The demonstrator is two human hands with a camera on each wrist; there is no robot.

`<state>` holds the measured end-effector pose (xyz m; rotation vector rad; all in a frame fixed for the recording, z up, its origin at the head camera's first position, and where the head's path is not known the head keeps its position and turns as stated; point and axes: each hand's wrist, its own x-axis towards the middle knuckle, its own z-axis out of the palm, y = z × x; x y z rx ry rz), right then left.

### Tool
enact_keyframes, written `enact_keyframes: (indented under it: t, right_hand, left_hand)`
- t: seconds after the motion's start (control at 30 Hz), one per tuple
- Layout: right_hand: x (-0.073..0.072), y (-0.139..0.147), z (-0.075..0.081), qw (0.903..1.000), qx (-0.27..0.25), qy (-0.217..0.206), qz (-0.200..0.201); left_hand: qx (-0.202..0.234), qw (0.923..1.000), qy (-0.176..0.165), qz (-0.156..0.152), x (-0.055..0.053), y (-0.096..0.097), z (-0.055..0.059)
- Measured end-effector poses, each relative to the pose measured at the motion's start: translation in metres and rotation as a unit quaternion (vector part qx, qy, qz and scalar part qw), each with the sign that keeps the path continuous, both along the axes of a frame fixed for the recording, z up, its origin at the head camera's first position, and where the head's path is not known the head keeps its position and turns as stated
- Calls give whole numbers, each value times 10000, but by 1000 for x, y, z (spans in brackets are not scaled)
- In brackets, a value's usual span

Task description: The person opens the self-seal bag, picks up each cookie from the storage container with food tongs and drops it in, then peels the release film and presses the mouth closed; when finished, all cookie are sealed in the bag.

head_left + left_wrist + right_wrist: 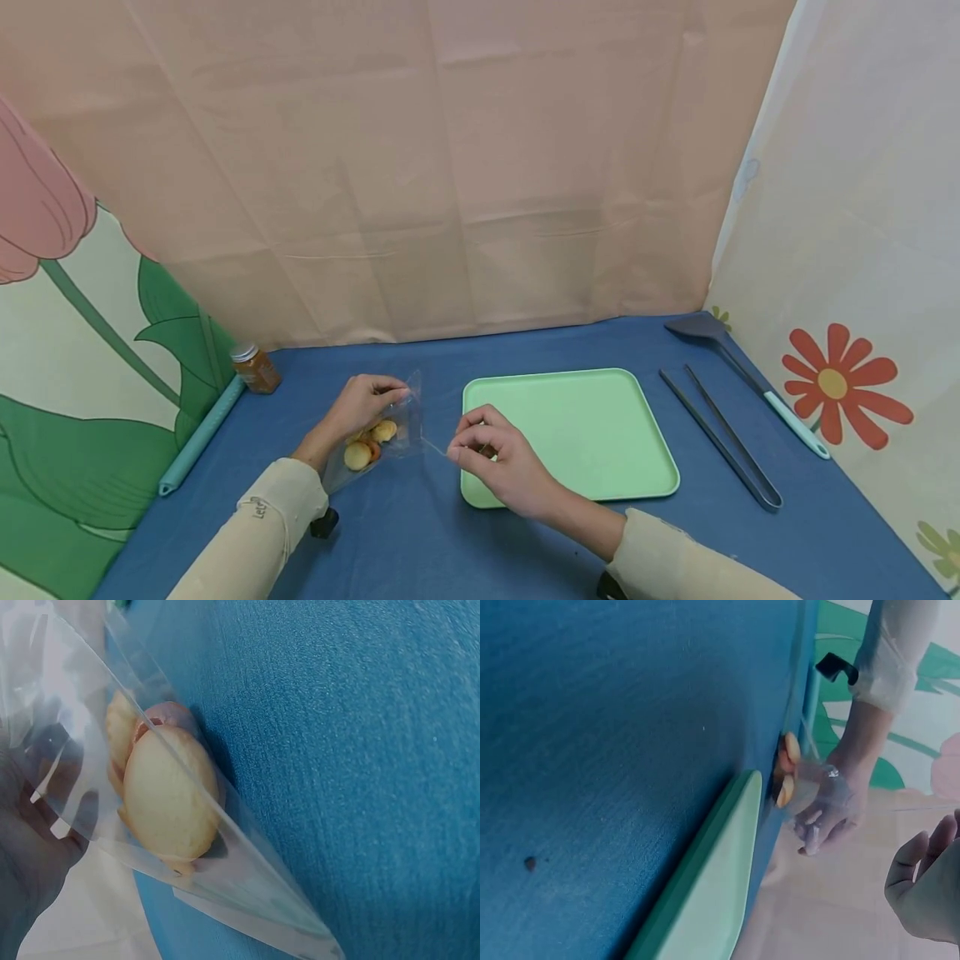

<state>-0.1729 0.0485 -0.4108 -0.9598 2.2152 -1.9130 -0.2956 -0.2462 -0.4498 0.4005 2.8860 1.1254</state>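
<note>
My left hand [358, 407] grips the upper part of a clear plastic bag [409, 428] left of the tray. Inside the bag lie several round, pale-yellow and brownish bun-like pieces [357, 456]; the left wrist view shows a pale oval piece [171, 793] close through the film. To the right, my right hand [504, 463] hovers over the near left corner of the green tray [570, 433]. Its thumb and fingertips pinch a thin pale strip [434, 447] that stretches toward the bag. Whether the strip is joined to the bag is too fine to tell.
Black tongs [731, 450] and a spatula [768, 392] with a mint handle lie right of the tray. A brown-filled jar [256, 369] stands at the back left, beside a teal roll [201, 437]. Cloth walls enclose the blue table [420, 550].
</note>
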Motion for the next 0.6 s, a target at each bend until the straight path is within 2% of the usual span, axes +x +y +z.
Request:
enact_keyframes:
  t: [0.17,0.6]
  right_hand:
    - [6,4,1,9999,-105,-74,31]
    - [21,13,4,9995,-287,-8,137]
  left_hand:
    - [-56,9999,107,3,-1,0,0]
    - [-107,9998,78,116,-2,-1,-1]
